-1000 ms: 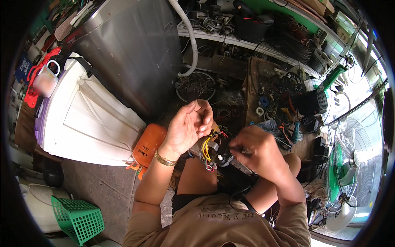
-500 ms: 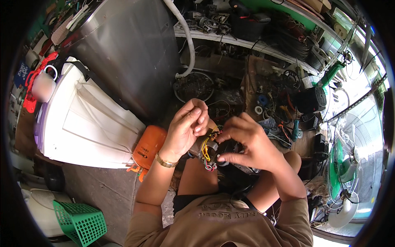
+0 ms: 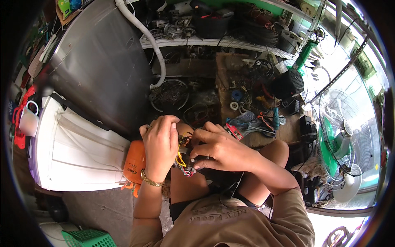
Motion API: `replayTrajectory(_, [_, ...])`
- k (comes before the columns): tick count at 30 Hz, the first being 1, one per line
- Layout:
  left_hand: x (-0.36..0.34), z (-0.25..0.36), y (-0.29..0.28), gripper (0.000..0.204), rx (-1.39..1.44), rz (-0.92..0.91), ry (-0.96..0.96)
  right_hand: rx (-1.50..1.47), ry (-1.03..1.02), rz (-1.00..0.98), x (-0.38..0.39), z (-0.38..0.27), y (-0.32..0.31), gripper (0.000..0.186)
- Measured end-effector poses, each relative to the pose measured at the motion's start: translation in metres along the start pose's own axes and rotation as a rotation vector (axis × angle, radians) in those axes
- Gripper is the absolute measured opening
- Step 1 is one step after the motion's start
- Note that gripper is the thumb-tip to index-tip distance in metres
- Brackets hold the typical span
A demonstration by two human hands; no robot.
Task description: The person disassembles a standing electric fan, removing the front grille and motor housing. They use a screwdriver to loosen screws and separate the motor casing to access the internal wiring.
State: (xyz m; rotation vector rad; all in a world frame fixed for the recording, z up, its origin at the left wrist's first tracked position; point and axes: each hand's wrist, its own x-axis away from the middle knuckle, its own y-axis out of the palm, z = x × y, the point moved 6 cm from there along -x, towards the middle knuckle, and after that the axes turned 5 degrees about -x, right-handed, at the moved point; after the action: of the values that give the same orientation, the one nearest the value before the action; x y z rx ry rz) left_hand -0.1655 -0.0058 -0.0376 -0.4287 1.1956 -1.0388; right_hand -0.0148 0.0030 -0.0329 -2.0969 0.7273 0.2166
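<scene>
Between my hands, over my lap, is a motor-like part with a bundle of yellow, red, white and other coloured wires [image 3: 181,159]. My left hand [image 3: 160,142], a gold watch on its wrist, is raised at the bundle's left side. Its fingers are bent and closed, and whatever they pinch is hidden behind them. My right hand [image 3: 216,149] is curled over the right side of the part, its thumb beside a small pale stub [image 3: 192,160]. The dark body of the part is mostly covered by my fingers.
An orange container [image 3: 135,161] stands left of my left forearm, beside a white panel [image 3: 82,152]. At right, a low wooden board [image 3: 255,140] carries cables, a blue-handled tool [image 3: 276,118] and small parts. A fan [image 3: 345,136] stands farther right.
My view has shifted, so the surroundings sit farther left. My left hand has come down and turned its back to me, beside the wires. My right hand's fingers have closed in on the part.
</scene>
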Motion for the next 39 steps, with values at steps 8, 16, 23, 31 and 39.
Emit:
replayTrajectory(8, [-0.002,-0.009,0.008,0.007,0.081,-0.212,-0.018,0.054,0.046,-0.055,-0.008,-0.006,-0.002,0.022])
replayTrajectory(16, [-0.002,-0.008,0.007,0.008,0.049,-0.255,0.045,0.101,0.065,-0.14,-0.008,-0.003,-0.002,0.029])
replayTrajectory(23, [-0.002,-0.008,0.009,0.009,0.069,-0.298,0.041,0.036,0.058,-0.236,-0.009,0.004,0.001,0.024])
replayTrajectory(31, [-0.002,-0.013,0.008,0.009,0.115,-0.344,0.087,-0.06,0.0,-0.316,-0.022,0.004,0.001,0.011])
replayTrajectory(39, [-0.002,-0.014,0.006,0.006,0.135,-0.308,0.093,0.015,-0.066,-0.193,-0.035,-0.008,-0.021,0.014])
